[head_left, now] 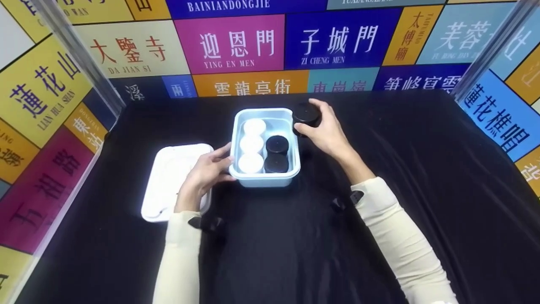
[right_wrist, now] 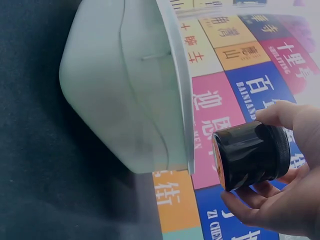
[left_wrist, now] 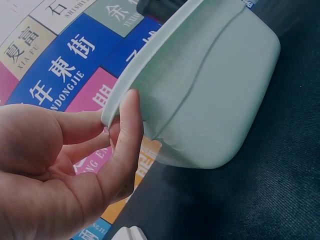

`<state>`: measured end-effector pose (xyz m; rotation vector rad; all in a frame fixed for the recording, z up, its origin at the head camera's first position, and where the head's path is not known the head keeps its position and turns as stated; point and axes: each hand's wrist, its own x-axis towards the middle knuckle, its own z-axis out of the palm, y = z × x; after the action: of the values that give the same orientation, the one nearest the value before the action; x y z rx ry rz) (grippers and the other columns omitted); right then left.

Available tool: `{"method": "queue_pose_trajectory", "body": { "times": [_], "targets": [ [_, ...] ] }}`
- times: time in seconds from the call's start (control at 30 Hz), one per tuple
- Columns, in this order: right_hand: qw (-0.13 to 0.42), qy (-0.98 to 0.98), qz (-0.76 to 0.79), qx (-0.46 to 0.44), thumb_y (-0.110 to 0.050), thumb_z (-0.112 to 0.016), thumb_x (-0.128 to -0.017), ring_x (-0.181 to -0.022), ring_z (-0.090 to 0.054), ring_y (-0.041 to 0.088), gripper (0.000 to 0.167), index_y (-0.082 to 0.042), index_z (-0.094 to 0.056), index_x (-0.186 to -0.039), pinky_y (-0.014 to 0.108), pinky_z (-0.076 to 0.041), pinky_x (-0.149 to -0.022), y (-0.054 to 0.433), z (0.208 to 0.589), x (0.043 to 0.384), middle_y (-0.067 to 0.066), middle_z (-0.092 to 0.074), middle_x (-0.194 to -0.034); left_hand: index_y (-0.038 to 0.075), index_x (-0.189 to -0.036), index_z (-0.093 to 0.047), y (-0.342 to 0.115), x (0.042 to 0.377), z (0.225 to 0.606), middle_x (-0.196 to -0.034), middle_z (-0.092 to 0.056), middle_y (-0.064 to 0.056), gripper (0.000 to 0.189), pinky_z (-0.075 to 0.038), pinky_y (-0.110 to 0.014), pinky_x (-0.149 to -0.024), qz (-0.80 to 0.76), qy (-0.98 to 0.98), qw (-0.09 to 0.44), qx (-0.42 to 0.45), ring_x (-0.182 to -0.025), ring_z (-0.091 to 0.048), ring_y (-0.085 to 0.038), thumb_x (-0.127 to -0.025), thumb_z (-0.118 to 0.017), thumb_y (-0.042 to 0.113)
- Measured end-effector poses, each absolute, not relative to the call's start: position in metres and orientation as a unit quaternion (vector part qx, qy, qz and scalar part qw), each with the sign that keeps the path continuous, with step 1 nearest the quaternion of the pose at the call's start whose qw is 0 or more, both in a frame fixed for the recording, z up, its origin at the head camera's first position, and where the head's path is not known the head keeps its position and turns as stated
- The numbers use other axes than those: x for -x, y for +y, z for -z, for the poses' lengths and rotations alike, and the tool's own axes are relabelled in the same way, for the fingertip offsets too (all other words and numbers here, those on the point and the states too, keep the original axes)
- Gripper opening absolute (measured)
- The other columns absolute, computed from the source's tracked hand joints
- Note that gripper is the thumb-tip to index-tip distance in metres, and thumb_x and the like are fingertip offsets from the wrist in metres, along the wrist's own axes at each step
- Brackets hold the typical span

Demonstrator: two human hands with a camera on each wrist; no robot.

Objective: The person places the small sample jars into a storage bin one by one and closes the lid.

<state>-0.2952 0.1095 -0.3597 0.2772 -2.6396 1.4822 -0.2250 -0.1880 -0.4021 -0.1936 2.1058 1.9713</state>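
Note:
A pale green plastic box (head_left: pixel 265 182) stands on the black cloth. Inside it, three white-topped jars (head_left: pixel 252 144) line the left side, with two black-lidded jars (head_left: pixel 277 145) at the near right. At the left rim, my left hand (head_left: pixel 206 169) pinches the box; the left wrist view shows thumb and fingers (left_wrist: pixel 131 117) on either side of the rim. My right hand (head_left: pixel 329 131) grips another black jar (head_left: pixel 306 114) beside the box's far right corner. In the right wrist view this dark jar (right_wrist: pixel 247 155) lies sideways across the picture, its ribbed lid towards the palm.
A white lid (head_left: pixel 168 181) lies on the cloth to the left of the box, partly under my left forearm. Black cloth (head_left: pixel 270 253) covers the table. Printed panels (head_left: pixel 230 44) with coloured blocks and characters rise at the back and both sides.

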Motion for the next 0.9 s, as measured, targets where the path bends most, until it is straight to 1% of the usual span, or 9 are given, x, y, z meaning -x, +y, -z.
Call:
{"method": "queue_pose_trajectory", "body": {
  "times": [0.17, 0.3, 0.5, 0.67, 0.83, 0.9],
  "targets": [
    [0.041, -0.881, -0.458, -0.108, -0.027, -0.074, -0.085, -0.13, -0.048, 0.032, 0.075, -0.013, -0.04, -0.15, 0.044, -0.038, -0.116, 0.1, 0.351, 0.302, 0.018, -0.044, -0.147, 0.016, -0.153, -0.041, -0.189, 0.225, 0.403, -0.139, -0.057, -0.025, 0.053, -0.064, -0.026, -0.068, -0.678, 0.721, 0.124, 0.067, -0.082, -0.069, -0.016, -0.102, -0.056, 0.012],
    [0.026, -0.89, -0.44, -0.118, -0.026, -0.074, -0.084, -0.131, -0.047, 0.032, 0.075, -0.012, -0.041, -0.149, 0.045, -0.039, -0.116, 0.094, 0.346, 0.31, 0.018, -0.045, -0.145, 0.016, -0.153, -0.042, -0.189, 0.225, 0.404, -0.137, -0.058, -0.025, 0.053, -0.064, -0.027, -0.069, -0.681, 0.718, 0.123, 0.07, -0.084, -0.069, -0.016, -0.102, -0.056, 0.011],
    [-0.009, -0.897, -0.422, -0.127, -0.027, -0.077, -0.083, -0.13, -0.048, 0.031, 0.076, -0.01, -0.04, -0.147, 0.043, -0.041, -0.115, 0.086, 0.342, 0.321, 0.017, -0.045, -0.148, 0.016, -0.154, -0.04, -0.188, 0.226, 0.403, -0.135, -0.058, -0.026, 0.053, -0.064, -0.027, -0.069, -0.685, 0.715, 0.124, 0.064, -0.085, -0.069, -0.016, -0.103, -0.055, 0.011],
    [-0.026, -0.906, -0.398, -0.142, -0.029, -0.079, -0.083, -0.128, -0.051, 0.031, 0.075, -0.008, -0.042, -0.145, 0.042, -0.043, -0.114, 0.078, 0.34, 0.328, 0.016, -0.048, -0.145, 0.015, -0.154, -0.04, -0.188, 0.227, 0.403, -0.133, -0.058, -0.025, 0.053, -0.064, -0.028, -0.07, -0.685, 0.715, 0.126, 0.064, -0.086, -0.069, -0.015, -0.103, -0.055, 0.011],
    [-0.039, -0.923, -0.355, -0.143, -0.031, -0.079, -0.084, -0.128, -0.048, 0.032, 0.075, -0.009, -0.043, -0.146, 0.043, -0.042, -0.115, 0.069, 0.338, 0.334, 0.016, -0.046, -0.142, 0.016, -0.154, -0.04, -0.188, 0.227, 0.404, -0.132, -0.059, -0.025, 0.054, -0.064, -0.027, -0.07, -0.684, 0.715, 0.127, 0.068, -0.082, -0.069, -0.014, -0.103, -0.055, 0.011],
    [-0.049, -0.928, -0.341, -0.143, -0.029, -0.077, -0.084, -0.129, -0.047, 0.032, 0.075, -0.009, -0.042, -0.147, 0.043, -0.04, -0.116, 0.066, 0.337, 0.336, 0.018, -0.044, -0.141, 0.016, -0.154, -0.04, -0.188, 0.227, 0.405, -0.131, -0.059, -0.025, 0.054, -0.064, -0.027, -0.07, -0.685, 0.714, 0.127, 0.07, -0.082, -0.069, -0.014, -0.103, -0.055, 0.011]
  ]
}}
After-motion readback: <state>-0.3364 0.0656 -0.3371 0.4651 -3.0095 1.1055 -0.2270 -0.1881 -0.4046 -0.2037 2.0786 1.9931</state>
